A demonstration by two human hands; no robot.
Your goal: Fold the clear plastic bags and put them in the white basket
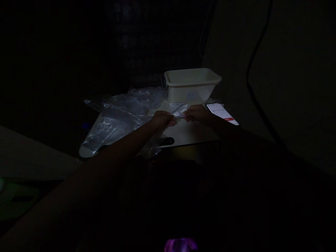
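Note:
Both hands pinch a small piece of clear plastic, apparently a plastic bag (180,109), just above a white tabletop (191,134). My left hand (162,120) is closed on its left side, and my right hand (195,114) grips the right side. Left of my hands lies a loose heap of clear plastic bags (118,113), partly hanging past the table's front edge. A lit phone (222,113) rests close to my right forearm. The dim light hides the finer details of my fingers.
A cream plastic bin (193,85) stands at the back of the table. On the right a dark cable (253,89) runs down the wall. Something green (19,197) shows at the lower left. The room is very dark.

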